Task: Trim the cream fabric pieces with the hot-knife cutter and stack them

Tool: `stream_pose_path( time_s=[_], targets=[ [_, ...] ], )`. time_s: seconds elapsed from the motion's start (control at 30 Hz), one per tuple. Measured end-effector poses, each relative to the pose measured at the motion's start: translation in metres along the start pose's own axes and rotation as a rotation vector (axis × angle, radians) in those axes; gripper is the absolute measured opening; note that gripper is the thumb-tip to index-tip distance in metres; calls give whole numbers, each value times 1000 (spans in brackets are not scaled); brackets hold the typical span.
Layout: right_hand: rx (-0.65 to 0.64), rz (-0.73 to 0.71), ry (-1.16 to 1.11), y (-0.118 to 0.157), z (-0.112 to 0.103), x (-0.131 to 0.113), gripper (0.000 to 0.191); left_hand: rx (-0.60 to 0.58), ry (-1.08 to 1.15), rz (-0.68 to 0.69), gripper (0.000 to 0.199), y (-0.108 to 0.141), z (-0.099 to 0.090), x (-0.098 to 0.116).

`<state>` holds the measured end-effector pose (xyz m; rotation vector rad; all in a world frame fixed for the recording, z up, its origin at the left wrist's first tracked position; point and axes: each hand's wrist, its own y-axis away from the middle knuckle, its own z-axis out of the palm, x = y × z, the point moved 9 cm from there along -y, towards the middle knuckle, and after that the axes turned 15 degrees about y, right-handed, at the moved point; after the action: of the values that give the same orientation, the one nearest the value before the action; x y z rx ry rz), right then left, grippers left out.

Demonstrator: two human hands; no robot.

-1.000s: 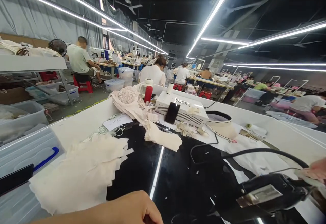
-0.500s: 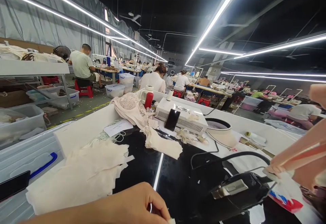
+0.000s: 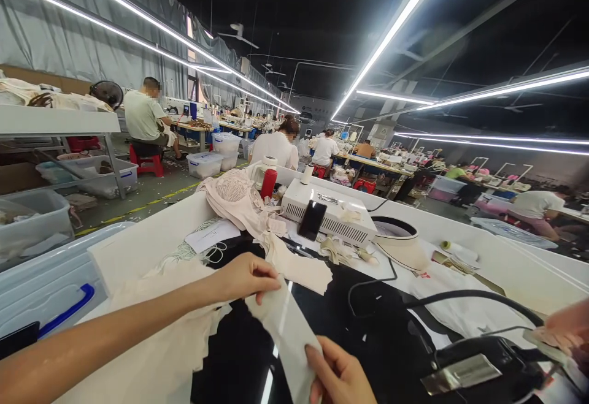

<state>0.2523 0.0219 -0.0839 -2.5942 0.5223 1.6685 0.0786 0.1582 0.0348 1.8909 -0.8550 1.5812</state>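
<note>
A pale strip of fabric [image 3: 288,330] is stretched between my two hands over the glossy black tabletop [image 3: 230,355]. My left hand [image 3: 257,276] pinches its far end between thumb and fingers. At the near end, my right hand [image 3: 338,370] grips the strip, thumb on top. Left of the strip lies a heap of cream fabric pieces [image 3: 156,343], partly under my left forearm. Just beyond my left hand is another cream fabric piece [image 3: 304,269], lying flat. To the right of my right hand sits a black device with a metal plate [image 3: 462,373].
At the back stand a white vented box [image 3: 331,214], a phone [image 3: 311,220], a red bottle [image 3: 269,182] and a beige bra [image 3: 230,195]. A sun visor [image 3: 402,247] and a black cable [image 3: 478,295] are on the right. Several people sit at work tables beyond.
My left hand has moved up and away from the near edge. My right hand has come into view, and the strip is now stretched between both. The pink fabric at right has mostly left view.
</note>
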Motion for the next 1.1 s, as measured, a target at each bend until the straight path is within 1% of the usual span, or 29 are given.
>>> stream_pose_path(
  time_s=[0.03,0.13,0.2,0.27,0.3,0.37,0.43,0.53,0.6,0.67,0.73,0.83,0.9,0.93,1.0,1.03,1.1],
  targets=[
    [89,-11,16,-11,-14,-8,71,18,-17,33,36,-12,-6,5],
    [266,-90,47,-45,-50,-34,71,97,-84,186,30,-45,-24,22],
    [394,-162,92,-68,-71,-48,69,147,-151,292,27,-61,-33,29],
    [510,-249,167,-88,-83,-58,62,155,-229,366,25,-72,-35,25],
    [545,-289,217,-97,-85,-60,56,140,-271,388,24,-76,-34,18],
    [552,-358,330,-113,-79,-61,42,89,-359,406,22,-82,-29,-1],
    [509,-403,451,-125,-66,-56,33,45,-441,402,21,-84,-24,-25],
    [444,-432,628,-133,-49,-48,31,11,-535,397,23,-83,-22,-50],
    [428,-429,739,-133,-42,-43,31,4,-581,398,27,-80,-22,-58],
    [428,-415,840,-131,-40,-40,30,-2,-621,400,29,-78,-23,-59],
    [438,-392,930,-127,-40,-38,29,-4,-656,400,29,-75,-25,-56],
    [460,-359,1035,-122,-40,-39,26,18,-690,396,29,-72,-26,-45],
    [483,-348,1081,-120,-39,-43,24,48,-702,392,35,-74,-25,-36],
    [498,-346,1098,-119,-38,-46,28,61,-706,390,38,-76,-24,-32],
    [528,-353,1118,-117,-35,-54,44,74,-709,384,40,-83,-18,-24],
    [539,-363,1123,-117,-33,-59,51,69,-709,379,38,-88,-13,-21],
    [548,-394,1128,-116,-28,-66,56,37,-708,363,32,-99,-1,-18]
  ],
)
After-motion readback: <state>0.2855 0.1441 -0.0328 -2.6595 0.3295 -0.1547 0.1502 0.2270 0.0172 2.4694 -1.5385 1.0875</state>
